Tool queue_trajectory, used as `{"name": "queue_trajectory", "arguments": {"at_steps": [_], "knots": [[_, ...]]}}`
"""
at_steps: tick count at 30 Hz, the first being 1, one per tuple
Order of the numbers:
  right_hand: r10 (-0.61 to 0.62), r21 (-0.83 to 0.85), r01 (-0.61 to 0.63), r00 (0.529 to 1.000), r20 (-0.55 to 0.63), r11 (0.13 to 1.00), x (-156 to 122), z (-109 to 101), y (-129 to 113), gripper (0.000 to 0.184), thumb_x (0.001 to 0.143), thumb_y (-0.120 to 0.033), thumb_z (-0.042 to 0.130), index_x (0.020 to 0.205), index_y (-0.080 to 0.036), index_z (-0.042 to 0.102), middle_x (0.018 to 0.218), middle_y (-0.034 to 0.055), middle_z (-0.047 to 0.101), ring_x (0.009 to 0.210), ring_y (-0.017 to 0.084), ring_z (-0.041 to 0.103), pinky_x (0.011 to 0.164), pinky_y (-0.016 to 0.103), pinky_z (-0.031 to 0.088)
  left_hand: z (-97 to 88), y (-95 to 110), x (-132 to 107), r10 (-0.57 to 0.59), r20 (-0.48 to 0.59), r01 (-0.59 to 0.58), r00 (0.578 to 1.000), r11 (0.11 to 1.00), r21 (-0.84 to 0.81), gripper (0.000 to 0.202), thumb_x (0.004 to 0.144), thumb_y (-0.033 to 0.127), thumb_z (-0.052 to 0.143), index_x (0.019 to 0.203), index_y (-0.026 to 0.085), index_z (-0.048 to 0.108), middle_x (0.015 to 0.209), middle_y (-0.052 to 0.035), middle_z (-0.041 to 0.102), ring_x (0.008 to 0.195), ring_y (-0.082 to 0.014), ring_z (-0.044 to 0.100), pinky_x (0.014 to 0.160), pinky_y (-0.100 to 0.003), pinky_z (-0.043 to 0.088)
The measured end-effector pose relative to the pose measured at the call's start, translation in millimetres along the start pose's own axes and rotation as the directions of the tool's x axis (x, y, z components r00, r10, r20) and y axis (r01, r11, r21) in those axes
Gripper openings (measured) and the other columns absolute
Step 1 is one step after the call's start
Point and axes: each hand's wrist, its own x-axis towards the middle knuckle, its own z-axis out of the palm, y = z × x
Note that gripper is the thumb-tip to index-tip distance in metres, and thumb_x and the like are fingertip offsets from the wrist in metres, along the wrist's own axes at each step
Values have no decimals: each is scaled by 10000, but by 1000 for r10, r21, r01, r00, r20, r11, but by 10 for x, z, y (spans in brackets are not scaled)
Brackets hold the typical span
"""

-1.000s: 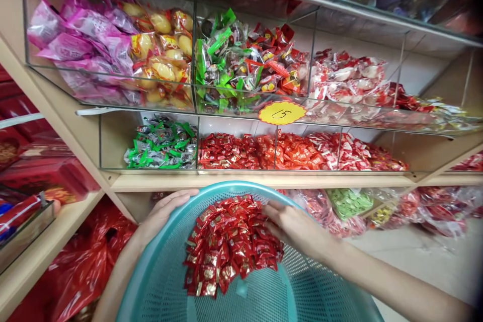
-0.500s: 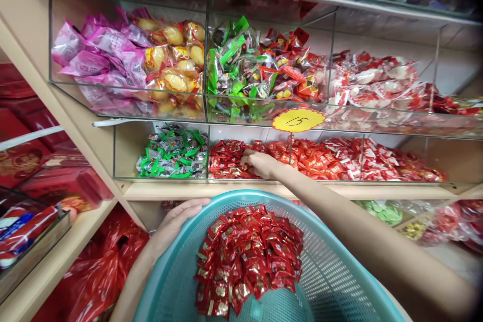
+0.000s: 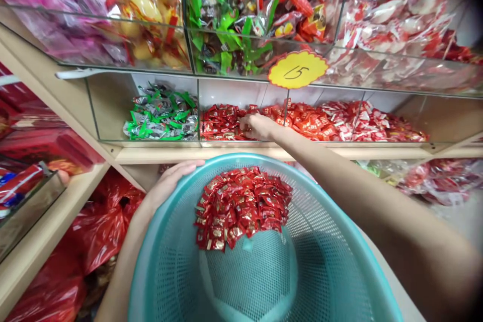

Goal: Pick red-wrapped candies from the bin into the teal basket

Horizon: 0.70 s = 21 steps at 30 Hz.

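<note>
My left hand [image 3: 171, 181] is wrapped round the left rim of a teal plastic basket [image 3: 358, 251], its fingers lying along the outside. A heap of small red wrapped candies [image 3: 245, 201] with gold print sits against the basket's far side. Beyond the basket, my right hand [image 3: 258, 126] reaches over the clear front panel into a lower shelf compartment. Its fingers are curled down among red wrapped candies [image 3: 222, 118] of similar look. What the fingertips hold, if anything, is hidden.
Green-and-silver wrapped candies [image 3: 166, 113] fill the compartment to the left, orange-red packets [image 3: 309, 118] lie to the right. Overhead, the upper bin's clear front carries a yellow price tag [image 3: 298, 69]. A wooden shelf edge [image 3: 151, 155] runs behind the basket. Red plastic bags [image 3: 109, 226] hang lower left.
The view has tipped down and moved closer, so shelves sit higher and more of the basket's bottom shows. My right hand stays among the red candies; my left still grips the rim.
</note>
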Motion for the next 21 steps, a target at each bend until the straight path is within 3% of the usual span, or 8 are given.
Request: {"name": "queue_trajectory", "arguments": {"at_steps": [7, 11, 14, 16, 18, 21], "knots": [[80, 35, -80, 997, 10, 996, 24, 36, -22, 241, 701, -144, 606, 941, -146, 632, 1034, 104, 617, 883, 209, 567, 732, 284, 415, 23, -18, 34, -61, -18, 60, 998, 998, -20, 283, 679, 394, 670, 912, 258, 753, 1152, -32, 692, 1170, -282, 540, 962, -328, 438], [120, 129, -100, 980, -156, 987, -116, -88, -55, 252, 707, -164, 589, 959, -143, 597, 1022, 96, 576, 871, 197, 528, 753, 298, 410, 37, -3, 40, -132, -22, 130, 991, 988, -87, 305, 654, 399, 691, 926, 271, 747, 1061, -33, 729, 1101, -294, 593, 897, -364, 492], [45, 214, 30, 941, -336, 976, -448, -246, -225, 232, 747, -188, 544, 974, -148, 568, 1020, 85, 529, 861, 183, 495, 771, 315, 404, 35, 5, 37, -100, -21, 98, 995, 993, -71, 264, 668, 375, 682, 902, 271, 748, 1124, -8, 705, 1180, -280, 535, 1005, -373, 409], [-60, 262, 165, 929, -366, 951, -770, -309, -372, 220, 773, -194, 521, 986, -150, 554, 1021, 78, 514, 876, 176, 485, 776, 315, 403, 21, 3, 35, -81, -11, 80, 997, 996, -46, 245, 696, 365, 662, 907, 270, 742, 1196, 14, 668, 1236, -259, 481, 1072, -368, 320], [-146, 312, 242, 942, -302, 919, -1122, -287, -474, 181, 801, -189, 495, 964, -150, 561, 951, 65, 523, 820, 160, 490, 733, 300, 413, -1, -1, 31, -86, -5, 85, 996, 996, -35, 251, 710, 363, 651, 927, 268, 735, 1225, 23, 651, 1252, -245, 463, 1091, -364, 279], [-98, 349, 143, 985, -142, 926, -1572, -103, -483, 206, 816, -198, 494, 999, -144, 570, 956, 81, 538, 859, 181, 520, 763, 320, 420, -35, -5, 22, -108, -9, 107, 994, 994, -32, 280, 715, 365, 644, 961, 261, 727, 1204, 13, 664, 1235, -246, 478, 1068, -353, 304]]}}
